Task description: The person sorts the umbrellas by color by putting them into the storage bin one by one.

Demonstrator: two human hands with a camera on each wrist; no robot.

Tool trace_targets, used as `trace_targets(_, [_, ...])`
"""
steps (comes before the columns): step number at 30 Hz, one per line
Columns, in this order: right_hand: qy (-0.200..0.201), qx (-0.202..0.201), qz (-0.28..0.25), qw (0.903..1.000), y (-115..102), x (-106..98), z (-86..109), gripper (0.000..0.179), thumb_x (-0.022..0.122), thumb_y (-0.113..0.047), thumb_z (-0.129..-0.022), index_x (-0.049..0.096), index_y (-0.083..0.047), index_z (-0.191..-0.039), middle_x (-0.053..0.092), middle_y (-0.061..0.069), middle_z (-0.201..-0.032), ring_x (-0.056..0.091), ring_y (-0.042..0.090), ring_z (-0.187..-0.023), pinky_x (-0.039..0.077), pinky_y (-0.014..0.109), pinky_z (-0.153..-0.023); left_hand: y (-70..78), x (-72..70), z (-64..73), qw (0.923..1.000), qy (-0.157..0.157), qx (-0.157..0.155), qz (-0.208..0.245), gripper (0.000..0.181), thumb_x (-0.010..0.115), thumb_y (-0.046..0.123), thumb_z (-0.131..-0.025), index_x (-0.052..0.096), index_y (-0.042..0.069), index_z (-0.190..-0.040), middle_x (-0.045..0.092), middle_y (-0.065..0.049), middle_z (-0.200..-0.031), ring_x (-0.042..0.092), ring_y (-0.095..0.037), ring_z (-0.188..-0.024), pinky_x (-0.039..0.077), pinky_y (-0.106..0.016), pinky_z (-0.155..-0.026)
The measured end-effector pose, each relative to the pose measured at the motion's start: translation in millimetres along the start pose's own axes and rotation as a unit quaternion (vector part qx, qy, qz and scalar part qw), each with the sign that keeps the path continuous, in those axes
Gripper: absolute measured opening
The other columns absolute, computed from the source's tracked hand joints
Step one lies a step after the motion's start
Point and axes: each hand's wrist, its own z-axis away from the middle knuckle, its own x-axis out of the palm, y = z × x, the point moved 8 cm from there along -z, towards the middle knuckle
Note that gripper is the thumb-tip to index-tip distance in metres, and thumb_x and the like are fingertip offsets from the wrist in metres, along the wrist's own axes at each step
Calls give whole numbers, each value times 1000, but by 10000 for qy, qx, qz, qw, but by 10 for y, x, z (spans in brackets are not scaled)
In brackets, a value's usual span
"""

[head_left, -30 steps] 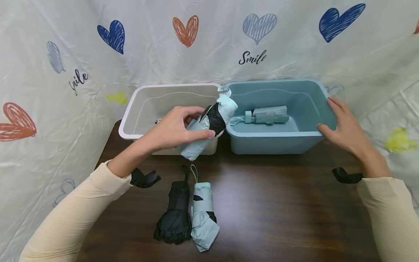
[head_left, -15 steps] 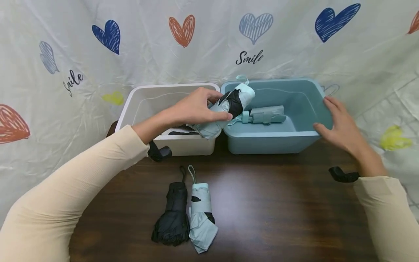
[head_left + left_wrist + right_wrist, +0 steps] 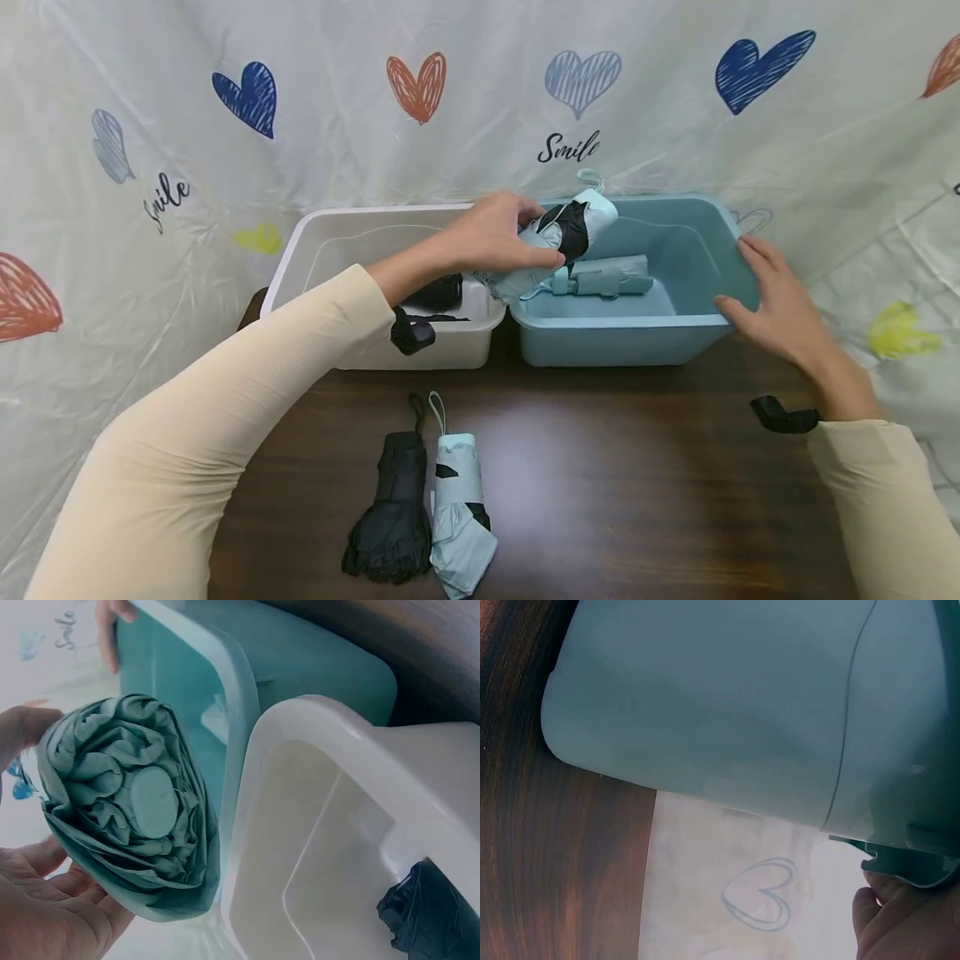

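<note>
My left hand (image 3: 495,233) grips a folded light-blue umbrella (image 3: 596,218) with a black patch. It is held tilted over the place where the white bin (image 3: 420,350) and the blue bin (image 3: 630,323) meet, its strap end toward the blue one. In the left wrist view the gathered fabric end of that umbrella (image 3: 112,787) faces the camera, with fingers and thumb on either side. My right hand (image 3: 780,308) holds the right rim of the blue bin. Another folded light-blue umbrella (image 3: 611,275) lies inside that bin. Something black (image 3: 438,293) lies in the white bin, partly behind my left forearm.
On the brown table (image 3: 615,467), a folded black umbrella (image 3: 390,508) and a light-blue one with black patches (image 3: 459,500) lie side by side in front of the bins. Behind the bins hangs a white cloth (image 3: 480,100) printed with hearts.
My left hand has carried the umbrella rightward, from above the white bin to the blue bin's left side. The right hand keeps its hold on the rim. The head view has shifted slightly.
</note>
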Motion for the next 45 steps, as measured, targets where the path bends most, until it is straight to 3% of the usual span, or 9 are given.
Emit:
trace_targets(8, [27, 134, 93, 9999, -6, -70, 7, 86, 60, -29, -96, 23, 2, -166, 21, 28, -173, 25, 58, -154, 21, 79, -122, 85, -45, -231, 9996, -8, 189, -197, 60, 79, 40, -89, 66, 11, -140, 70, -6, -129, 61, -18, -113, 49, -29, -97])
trace_targets(15, [28, 61, 128, 9999, -4, -70, 0, 85, 60, -28, -96, 23, 4, -166, 22, 29, -172, 23, 57, -156, 19, 77, -124, 131, 53, -415, 9979, -309, 299, -478, 71, 77, 43, -90, 57, 14, -152, 63, -3, -151, 58, -17, -138, 48, -28, -112])
trace_targets(22, [42, 106, 65, 9999, 19, -63, -20, 85, 60, -28, -96, 23, 3, -166, 21, 28, -173, 23, 57, -155, 19, 77, -124, 336, 219, -585, 9927, -567, 853, -633, 60, 75, 41, -91, 65, 12, -143, 67, -2, -121, 56, -12, -105, 45, -23, -92])
trace_targets(27, [94, 83, 8, 9999, 24, -59, -19, 84, 60, -28, -95, 25, 4, -165, 22, 28, -172, 24, 57, -155, 18, 73, -127, 431, 346, -665, 9853, -882, 875, -1172, 68, 73, 41, -93, 56, 14, -153, 65, 0, -144, 58, -11, -117, 47, -24, -101])
trace_targets(30, [81, 77, -48, 9999, 18, -40, -19, 84, 60, -27, -95, 25, 5, -165, 22, 29, -172, 23, 57, -155, 17, 73, -128, 468, 418, -700, 9802, -1065, 933, -1383, 67, 72, 39, -95, 55, 14, -154, 66, 0, -144, 58, -11, -112, 46, -24, -96])
trace_targets(34, [7, 147, -72, 9999, 4, 2, -31, 85, 60, -27, -96, 23, 5, -166, 21, 28, -173, 22, 57, -155, 18, 75, -126, 472, 472, -727, 9772, -1135, 917, -1539, 63, 71, 37, -96, 56, 14, -153, 67, 1, -137, 56, -12, -104, 45, -24, -89])
trace_targets(37, [-41, 175, -59, 9998, -6, 23, -38, 85, 59, -28, -96, 23, 4, -166, 20, 27, -173, 22, 57, -156, 18, 76, -125, 440, 494, -723, 9744, -1167, 782, -1753, 63, 68, 37, -99, 52, 16, -156, 61, 1, -147, 58, -13, -120, 47, -24, -100])
trace_targets(41, [-89, 107, -46, 9999, -12, 38, -43, 86, 59, -29, -97, 21, 4, -166, 19, 28, -173, 21, 57, -156, 18, 76, -124, 361, 486, -679, 9731, -1188, 495, -1911, 64, 61, 39, -104, 41, 20, -162, 44, -2, -164, 48, -15, -145, 44, -29, -116])
trace_targets(45, [-59, 85, -52, 9999, 10, 36, -30, 85, 59, -28, -97, 22, 4, -166, 20, 28, -173, 23, 58, -155, 18, 77, -124, 288, 409, -610, 9790, -998, 376, -1736, 61, 57, 40, -106, 42, 20, -162, 42, -3, -164, 48, -16, -146, 44, -31, -117])
